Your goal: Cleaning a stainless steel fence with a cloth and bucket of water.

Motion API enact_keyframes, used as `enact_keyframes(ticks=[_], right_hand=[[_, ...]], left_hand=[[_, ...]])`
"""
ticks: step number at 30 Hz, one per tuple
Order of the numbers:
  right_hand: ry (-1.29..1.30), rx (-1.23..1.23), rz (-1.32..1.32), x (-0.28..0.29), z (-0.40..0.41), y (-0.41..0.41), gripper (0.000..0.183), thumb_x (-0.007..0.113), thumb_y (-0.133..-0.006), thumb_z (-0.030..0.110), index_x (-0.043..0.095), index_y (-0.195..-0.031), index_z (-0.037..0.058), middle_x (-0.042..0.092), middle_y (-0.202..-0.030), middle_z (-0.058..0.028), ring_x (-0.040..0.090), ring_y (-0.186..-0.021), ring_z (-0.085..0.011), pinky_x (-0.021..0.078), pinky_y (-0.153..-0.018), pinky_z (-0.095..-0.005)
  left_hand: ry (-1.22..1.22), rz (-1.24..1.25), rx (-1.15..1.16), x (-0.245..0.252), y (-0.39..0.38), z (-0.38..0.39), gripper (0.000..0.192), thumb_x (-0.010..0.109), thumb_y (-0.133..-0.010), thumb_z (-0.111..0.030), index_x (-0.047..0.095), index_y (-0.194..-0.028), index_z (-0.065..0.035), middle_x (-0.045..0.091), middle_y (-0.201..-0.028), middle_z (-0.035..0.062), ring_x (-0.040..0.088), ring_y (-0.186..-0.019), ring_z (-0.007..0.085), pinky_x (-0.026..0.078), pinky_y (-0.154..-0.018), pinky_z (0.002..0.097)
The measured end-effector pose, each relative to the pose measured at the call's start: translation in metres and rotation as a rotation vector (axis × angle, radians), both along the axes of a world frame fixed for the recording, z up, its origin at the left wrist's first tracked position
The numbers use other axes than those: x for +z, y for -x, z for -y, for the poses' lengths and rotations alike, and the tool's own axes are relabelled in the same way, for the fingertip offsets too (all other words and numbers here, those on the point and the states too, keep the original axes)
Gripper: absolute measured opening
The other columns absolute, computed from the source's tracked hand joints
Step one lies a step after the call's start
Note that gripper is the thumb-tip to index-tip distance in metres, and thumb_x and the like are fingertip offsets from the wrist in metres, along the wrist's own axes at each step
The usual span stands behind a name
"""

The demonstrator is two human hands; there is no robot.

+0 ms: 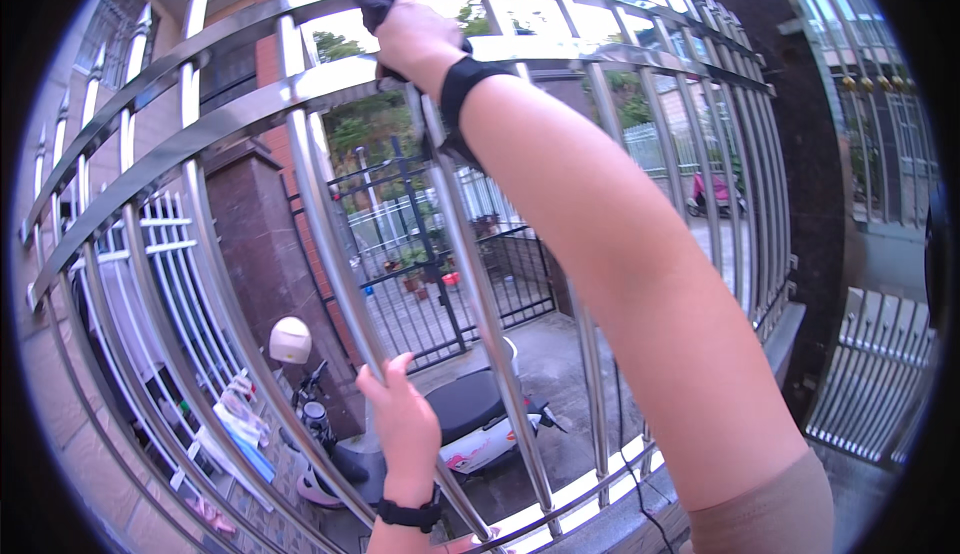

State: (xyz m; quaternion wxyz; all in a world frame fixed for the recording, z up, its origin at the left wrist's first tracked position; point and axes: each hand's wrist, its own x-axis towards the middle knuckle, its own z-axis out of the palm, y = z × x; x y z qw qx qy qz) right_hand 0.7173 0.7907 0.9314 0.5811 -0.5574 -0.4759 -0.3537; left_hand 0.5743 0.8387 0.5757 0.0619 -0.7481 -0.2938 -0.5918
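A stainless steel fence (326, 89) with upright bars and two upper cross rails stands before me. My right hand (420, 33) is raised to these rails and holds a black cloth (373, 3). Part of the cloth sticks up above the fingers, and dark fabric also hangs below the hand behind the rail. My left hand (405, 415) is lower down, its fingers around an upright steel bar (330, 216). Each wrist wears a black band.
Behind the bars are a parked scooter (472, 411), a pale helmet (290, 339) and a black metal gate (435, 254). Clothes (240, 434) lie at lower left. A thin black cable (637, 486) hangs near the stone ledge. At right is a dark stone pillar (814, 179).
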Motion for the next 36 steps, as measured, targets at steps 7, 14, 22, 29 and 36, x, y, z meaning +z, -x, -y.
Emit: enact_keyframes(ticks=[7,14,22,29,36], right_hand=[[-0.185,0.613,0.048,-0.041,0.034,-0.039,0.032,0.05,-0.076,0.014,0.058,-0.099,-0.0058,0.064,-0.088,-0.0192,0.063,-0.084,-0.0319,0.047,-0.077,-0.0356],[-0.106,0.722,-0.235,-0.093,0.076,-0.103,0.05,0.056,-0.073,0.003,0.04,-0.121,-0.0014,0.058,-0.1,-0.0143,0.058,-0.09,-0.0213,0.0469,-0.08,-0.032],[-0.199,0.459,-0.294,-0.091,0.114,-0.204,0.031,0.056,-0.071,0.002,0.056,-0.102,-0.002,0.061,-0.083,-0.0101,0.059,-0.075,-0.0181,0.049,-0.065,-0.031],[-0.503,-0.455,0.143,0.001,0.099,-0.241,0.037,0.054,-0.072,0.014,0.06,-0.108,0.006,0.064,-0.092,-0.019,0.062,-0.086,-0.04,0.0502,-0.076,-0.0399],[-0.175,-0.263,0.225,0.037,0.066,-0.241,0.025,0.052,-0.084,0.025,0.067,-0.093,0.0084,0.065,-0.095,-0.0188,0.061,-0.092,-0.0347,0.046,-0.083,-0.0431]], left_hand=[[-0.005,-0.02,-0.083,0.0,0.001,0.0,0.04,0.043,-0.081,0.01,0.046,-0.116,-0.009,0.033,-0.122,0.0232,0.05,-0.104,0.043,0.043,-0.086,0.0423],[-0.002,-0.023,-0.053,0.001,-0.002,0.003,0.04,0.042,-0.082,0.009,0.045,-0.117,-0.0089,0.032,-0.124,0.024,0.049,-0.106,0.0433,0.04,-0.092,0.0422],[0.027,0.021,-0.04,0.002,-0.005,0.005,0.04,0.042,-0.079,0.011,0.046,-0.115,-0.0062,0.035,-0.12,0.0208,0.046,-0.111,0.0389,0.038,-0.095,0.041],[0.041,0.002,0.018,0.006,-0.011,0.008,0.041,0.042,-0.08,0.011,0.045,-0.116,-0.0071,0.035,-0.121,0.0208,0.043,-0.116,0.0392,0.035,-0.098,0.0402],[0.121,0.034,0.085,0.0,-0.017,0.011,0.04,0.042,-0.077,0.011,0.047,-0.112,-0.0069,0.037,-0.118,0.0202,0.041,-0.114,0.0375,0.032,-0.099,0.0382]])
